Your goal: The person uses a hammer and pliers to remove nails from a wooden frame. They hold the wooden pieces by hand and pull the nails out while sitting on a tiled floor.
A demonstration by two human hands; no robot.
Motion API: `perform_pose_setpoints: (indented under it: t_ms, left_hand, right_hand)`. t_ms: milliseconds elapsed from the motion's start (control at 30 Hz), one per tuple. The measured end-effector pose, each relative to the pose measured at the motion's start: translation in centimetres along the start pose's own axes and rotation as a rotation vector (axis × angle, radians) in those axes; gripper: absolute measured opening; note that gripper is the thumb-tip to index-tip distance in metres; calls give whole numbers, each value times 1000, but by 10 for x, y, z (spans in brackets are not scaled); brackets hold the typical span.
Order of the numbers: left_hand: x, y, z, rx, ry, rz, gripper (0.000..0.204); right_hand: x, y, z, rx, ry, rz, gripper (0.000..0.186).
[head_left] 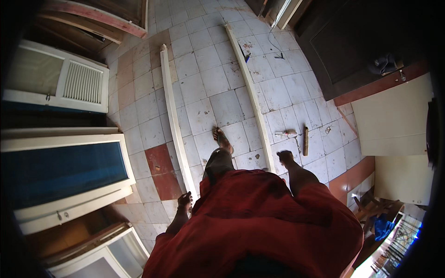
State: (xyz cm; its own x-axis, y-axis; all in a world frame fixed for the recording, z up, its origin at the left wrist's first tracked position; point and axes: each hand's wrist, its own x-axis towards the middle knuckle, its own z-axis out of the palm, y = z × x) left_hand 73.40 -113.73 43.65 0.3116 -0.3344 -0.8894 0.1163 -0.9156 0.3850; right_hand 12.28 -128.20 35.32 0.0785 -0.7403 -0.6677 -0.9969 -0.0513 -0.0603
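Two long white wooden strips on the tiled floor (204, 88): left strip (172, 111) running from the upper floor down to the left hand (185, 202), right strip (250, 88) curving down to the right hand (284, 157). Left-hand fingers (187, 198) at the near end of the left strip, touching or just beside it, grasp not determinable; right-hand fingers clenched at the near end of the right strip, grasp likewise not determinable. Small stick-like tool (305, 140) on the floor, just right of the right hand; white door panels (60, 81) leaning along the left side.
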Motion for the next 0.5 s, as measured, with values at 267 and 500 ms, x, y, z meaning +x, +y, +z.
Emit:
perform_pose_setpoints:
  t_ms: [267, 500]
  left_hand:
    - [93, 371, 0, -23, 68, 270, 38]
    - [130, 623, 120, 142, 51, 530, 35]
  right_hand:
    - [61, -14, -78, 882, 27, 521, 31]
    - [253, -2, -200, 404, 194, 203, 36]
